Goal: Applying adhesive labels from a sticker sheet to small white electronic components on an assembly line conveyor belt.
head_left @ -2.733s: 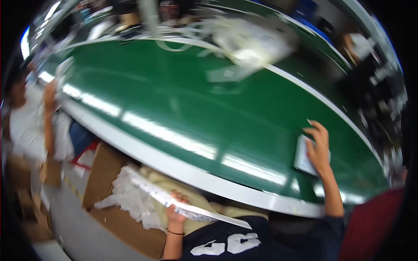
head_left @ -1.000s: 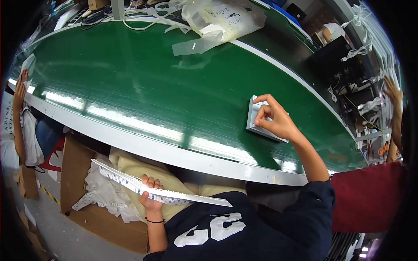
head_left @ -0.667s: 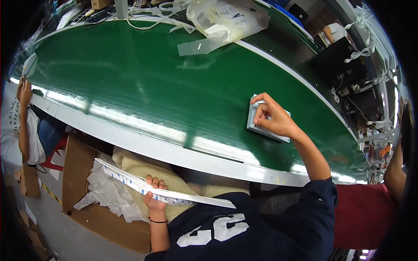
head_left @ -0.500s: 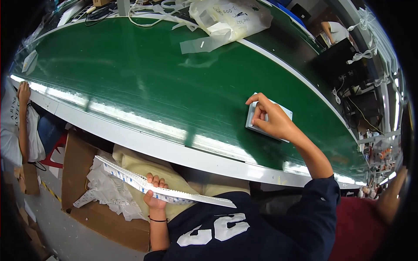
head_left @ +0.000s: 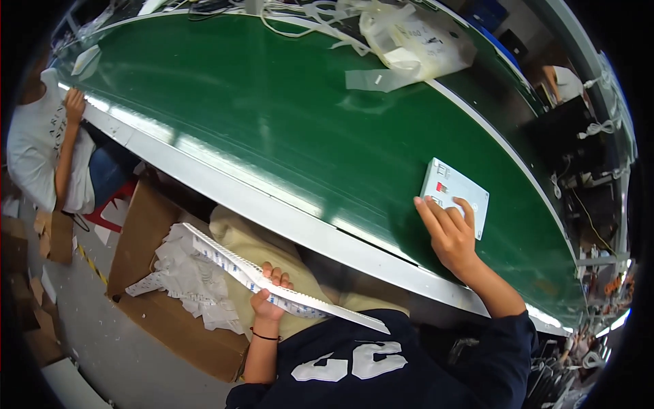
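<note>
White flat panel [head_left: 455, 196] on green belt [head_left: 272, 123], right hand [head_left: 446, 228] outstretched, fingers pressing its near edge, left hand [head_left: 269, 296] gripping long strip [head_left: 272, 290]

My clothes and wrists

I wear a navy top with big white numerals, a long sleeve on my right arm [head_left: 507, 320], and a thin dark band on my left wrist [head_left: 264, 335].

"Where does the camera sit?"

"On the person's head. It looks down, close over the lap and the green belt [head_left: 272, 116]."

"Any other view?"

"No, just this one. Its edges bend, and the rim is dark."
</note>
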`<state>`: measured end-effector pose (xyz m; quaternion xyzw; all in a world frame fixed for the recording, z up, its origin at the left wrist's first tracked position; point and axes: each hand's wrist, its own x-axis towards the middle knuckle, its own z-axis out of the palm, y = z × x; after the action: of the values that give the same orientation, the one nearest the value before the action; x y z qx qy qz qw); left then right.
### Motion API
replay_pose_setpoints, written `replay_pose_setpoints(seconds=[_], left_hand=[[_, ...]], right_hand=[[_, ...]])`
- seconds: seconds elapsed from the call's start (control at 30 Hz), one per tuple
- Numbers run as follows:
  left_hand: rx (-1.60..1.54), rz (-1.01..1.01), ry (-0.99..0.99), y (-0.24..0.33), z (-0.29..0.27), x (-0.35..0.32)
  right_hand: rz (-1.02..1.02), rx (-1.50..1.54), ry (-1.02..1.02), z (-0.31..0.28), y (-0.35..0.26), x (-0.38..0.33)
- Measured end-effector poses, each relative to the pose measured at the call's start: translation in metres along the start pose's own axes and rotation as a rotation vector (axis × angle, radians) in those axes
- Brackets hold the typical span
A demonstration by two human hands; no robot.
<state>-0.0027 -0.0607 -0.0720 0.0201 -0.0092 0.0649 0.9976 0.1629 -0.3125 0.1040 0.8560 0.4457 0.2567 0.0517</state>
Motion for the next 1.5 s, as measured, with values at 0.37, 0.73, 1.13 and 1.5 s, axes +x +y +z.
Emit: replay_pose_setpoints(seconds=[0.37,0.73,1.13,1.5], left_hand=[[-0.104,-0.031,0.029,0.002,-0.007,-0.003],[-0.142,-0.001,-0.012,0.003,0.044,-0.009],[-0.217,0.003,-0.161,0.000,0.044,0.009],[-0.172,0.030,0.039,0.002,0.000,0.005]], right_hand=[[0.048,0.242,-0.075,-0.006,0.017,0.021],[-0.090,0.195,-0.015,0.015,0.006,0.033],[0.153,0.553,-0.128,0.015,0.019,0.054],[0.214,0.961,-0.654,0.029,0.047,0.111]])
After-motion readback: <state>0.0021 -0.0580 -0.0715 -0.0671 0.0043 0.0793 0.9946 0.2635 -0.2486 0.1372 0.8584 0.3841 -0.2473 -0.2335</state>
